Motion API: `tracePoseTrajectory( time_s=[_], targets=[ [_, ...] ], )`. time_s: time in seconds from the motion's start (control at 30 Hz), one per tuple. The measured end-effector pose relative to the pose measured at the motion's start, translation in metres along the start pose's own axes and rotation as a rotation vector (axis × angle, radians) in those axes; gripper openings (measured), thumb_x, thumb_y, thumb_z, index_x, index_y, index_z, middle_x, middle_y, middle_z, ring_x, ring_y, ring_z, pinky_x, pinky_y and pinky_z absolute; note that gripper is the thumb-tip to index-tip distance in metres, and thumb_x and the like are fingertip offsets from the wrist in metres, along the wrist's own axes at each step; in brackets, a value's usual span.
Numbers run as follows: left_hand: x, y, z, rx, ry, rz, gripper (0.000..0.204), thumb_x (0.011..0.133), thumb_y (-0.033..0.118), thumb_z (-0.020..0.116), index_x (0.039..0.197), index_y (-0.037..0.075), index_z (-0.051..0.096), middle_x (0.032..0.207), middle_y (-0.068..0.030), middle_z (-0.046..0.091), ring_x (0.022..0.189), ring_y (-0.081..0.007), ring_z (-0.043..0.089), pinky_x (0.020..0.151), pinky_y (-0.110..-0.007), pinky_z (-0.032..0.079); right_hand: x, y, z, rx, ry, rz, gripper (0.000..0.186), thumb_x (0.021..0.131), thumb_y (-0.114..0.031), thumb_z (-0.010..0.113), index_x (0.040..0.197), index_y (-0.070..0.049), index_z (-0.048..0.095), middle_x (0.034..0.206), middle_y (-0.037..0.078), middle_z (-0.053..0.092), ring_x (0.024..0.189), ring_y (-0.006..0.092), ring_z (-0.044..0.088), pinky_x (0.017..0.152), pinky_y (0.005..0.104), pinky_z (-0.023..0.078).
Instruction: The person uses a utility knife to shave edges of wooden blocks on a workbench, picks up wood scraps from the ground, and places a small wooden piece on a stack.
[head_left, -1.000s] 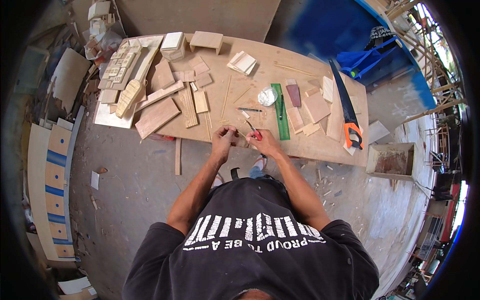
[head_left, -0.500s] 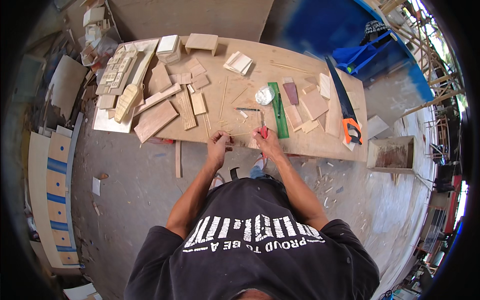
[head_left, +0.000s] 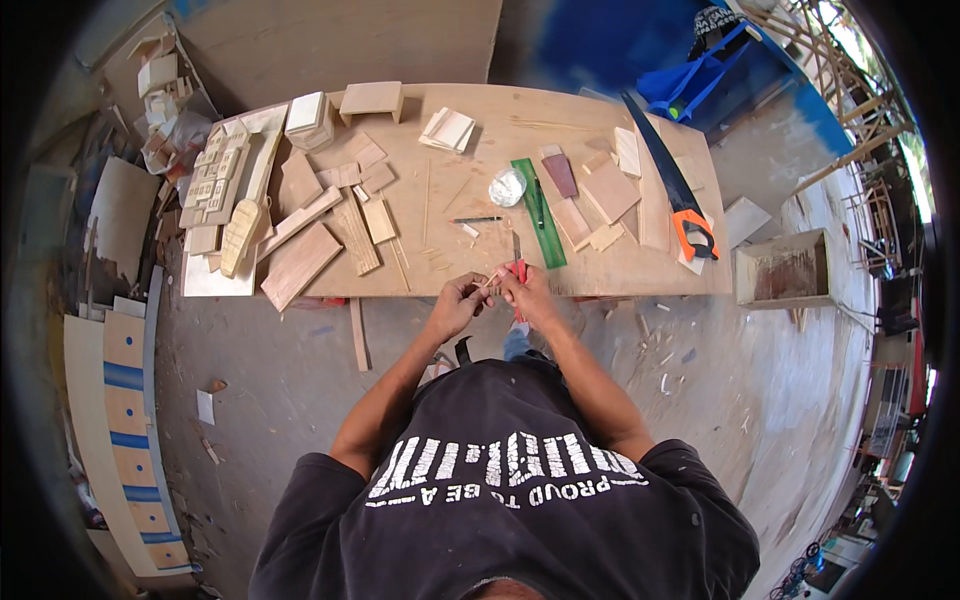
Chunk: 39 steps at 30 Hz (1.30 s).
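At the table's near edge my two hands are close together, almost touching. Closed fingers of my left hand [head_left: 461,304] pinch a thin wooden stick [head_left: 490,281], whose tip reaches toward the other hand. My right hand [head_left: 530,295] is wrapped round a red-handled knife [head_left: 519,270], its narrow grey blade pointing away from me; my fingers cover part of the handle. Just beyond them lie a pencil [head_left: 477,219], a small white piece [head_left: 469,231] and a green ruler [head_left: 540,215] with a dark slim tool on it. A round white container [head_left: 507,187] stands beside the ruler.
Wood blocks and boards [head_left: 301,266] cover the left of the wooden table [head_left: 450,105], near a wooden model [head_left: 215,180]. More pieces [head_left: 610,192] and an orange-handled saw [head_left: 690,232] lie at right. A box [head_left: 785,268] stands off the right end.
My hands have come closer together, the left moving right toward the knife. The stick, earlier spanning the gap between them, now shows only as a short length. The view has shifted slightly.
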<state>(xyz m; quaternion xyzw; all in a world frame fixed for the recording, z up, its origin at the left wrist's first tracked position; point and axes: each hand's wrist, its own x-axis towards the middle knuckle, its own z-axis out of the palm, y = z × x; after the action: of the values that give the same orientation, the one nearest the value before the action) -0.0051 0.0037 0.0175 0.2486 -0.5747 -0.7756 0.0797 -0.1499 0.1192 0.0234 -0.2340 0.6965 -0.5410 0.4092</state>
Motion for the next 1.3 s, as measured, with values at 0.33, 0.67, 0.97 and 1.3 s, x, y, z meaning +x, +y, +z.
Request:
tracePoseTrajectory(
  time_s=[0.33, 0.67, 0.97, 1.3],
  targets=[
    [-0.012, 0.016, 0.006, -0.294, -0.004, -0.124, 0.014, 0.103, 0.019, 0.059, 0.107, 0.008, 0.066, 0.076, 0.0031, 0.061, 0.056, -0.0036, 0.040, 0.050, -0.021, 0.029, -0.006, -0.027, -0.002, 0.215, -0.077, 0.077, 0.021, 0.098, -0.018, 0.064, 0.107, 0.001, 0.062, 0.079, 0.002, 0.063, 0.056, 0.0046, 0.049, 0.047, 0.0205, 0.038],
    [-0.022, 0.009, 0.004, -0.530, -0.025, -0.137, 0.016, 0.105, 0.019, 0.054, 0.108, 0.008, 0.066, 0.077, 0.0037, 0.059, 0.059, -0.0048, 0.044, 0.053, -0.020, 0.032, -0.003, -0.036, 0.004, 0.310, -0.194, 0.080, 0.022, 0.097, -0.020, 0.067, 0.106, 0.000, 0.063, 0.081, 0.005, 0.066, 0.057, 0.0065, 0.051, 0.047, 0.0219, 0.038],
    [-0.045, 0.012, 0.022, -0.719, 0.103, -0.161, 0.018, 0.105, 0.019, 0.054, 0.107, 0.007, 0.067, 0.077, 0.0032, 0.059, 0.062, -0.0042, 0.045, 0.054, -0.020, 0.034, -0.004, -0.022, 0.017, 0.449, -0.214, 0.095, 0.016, 0.097, -0.017, 0.065, 0.097, -0.002, 0.063, 0.073, 0.002, 0.062, 0.056, 0.0062, 0.050, 0.047, 0.0227, 0.036],
    [-0.006, -0.012, 0.082, -0.581, 0.654, 0.100, 0.019, 0.104, 0.016, 0.054, 0.103, 0.003, 0.067, 0.083, -0.0013, 0.066, 0.064, -0.0077, 0.052, 0.056, -0.023, 0.038, 0.033, -0.007, -0.004, -0.141, -0.238, -0.081, 0.016, 0.096, -0.016, 0.059, 0.089, -0.002, 0.059, 0.069, 0.004, 0.061, 0.054, 0.0093, 0.054, 0.048, 0.0279, 0.043]
  ],
)
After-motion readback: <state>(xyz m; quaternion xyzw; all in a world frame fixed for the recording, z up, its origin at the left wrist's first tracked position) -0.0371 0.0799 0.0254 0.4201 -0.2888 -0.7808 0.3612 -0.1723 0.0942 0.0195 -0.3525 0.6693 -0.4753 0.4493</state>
